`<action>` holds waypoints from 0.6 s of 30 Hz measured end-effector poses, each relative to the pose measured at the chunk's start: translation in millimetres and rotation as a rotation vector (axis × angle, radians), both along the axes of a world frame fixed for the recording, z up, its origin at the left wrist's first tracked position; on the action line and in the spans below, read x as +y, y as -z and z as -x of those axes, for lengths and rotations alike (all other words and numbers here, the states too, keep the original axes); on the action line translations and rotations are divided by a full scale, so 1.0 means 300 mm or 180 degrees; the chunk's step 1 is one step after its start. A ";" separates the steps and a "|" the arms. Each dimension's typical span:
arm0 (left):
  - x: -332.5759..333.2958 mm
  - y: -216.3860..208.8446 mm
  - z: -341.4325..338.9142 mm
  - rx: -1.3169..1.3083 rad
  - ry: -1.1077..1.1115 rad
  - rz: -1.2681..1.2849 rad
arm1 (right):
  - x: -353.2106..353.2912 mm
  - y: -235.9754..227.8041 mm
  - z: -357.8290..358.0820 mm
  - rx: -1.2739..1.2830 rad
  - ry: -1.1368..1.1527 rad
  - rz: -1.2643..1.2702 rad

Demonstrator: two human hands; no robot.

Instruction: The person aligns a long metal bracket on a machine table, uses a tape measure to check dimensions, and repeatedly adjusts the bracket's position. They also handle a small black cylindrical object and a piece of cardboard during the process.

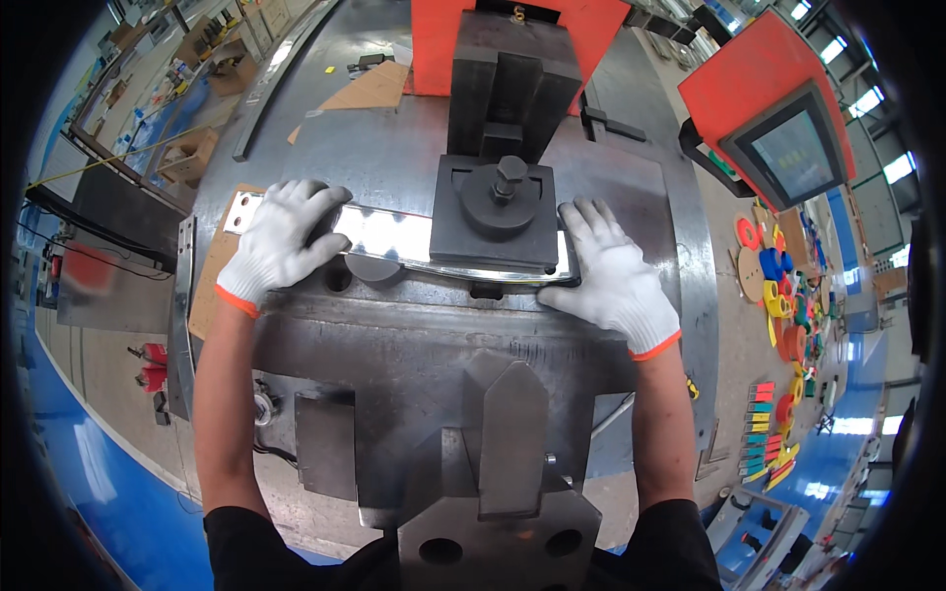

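A long, shiny flat metal bar (384,232) lies across the dark steel bed of a machine. Its left end has holes, and its right part passes beneath a square black die block (493,231) topped by a round disc and a bolt (507,179). My left hand (281,241), in a white glove with an orange cuff, grips the bar left of the block, fingers over the far edge and thumb on the near side. Gloved alike, my right hand (616,281) rests flat by the bar's right end, fingers stretched and thumb apart, touching the end.
A pointed steel punch (510,438) stands close in front of me. Behind the block rises a dark ram (512,89) against a red frame. A red control box with a screen (791,148) hangs at the right. Cardboard (370,89) lies at the back left; coloured parts cover the floor at right.
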State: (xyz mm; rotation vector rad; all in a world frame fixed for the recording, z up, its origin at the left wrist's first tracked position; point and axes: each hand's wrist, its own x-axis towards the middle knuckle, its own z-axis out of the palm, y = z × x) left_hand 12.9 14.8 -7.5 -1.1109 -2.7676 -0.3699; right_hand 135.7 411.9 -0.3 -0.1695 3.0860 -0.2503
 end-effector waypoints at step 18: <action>0.009 0.098 0.001 0.0734 -0.0331 0.0131 | -0.013 0.058 0.011 0.0428 -0.0037 -0.0270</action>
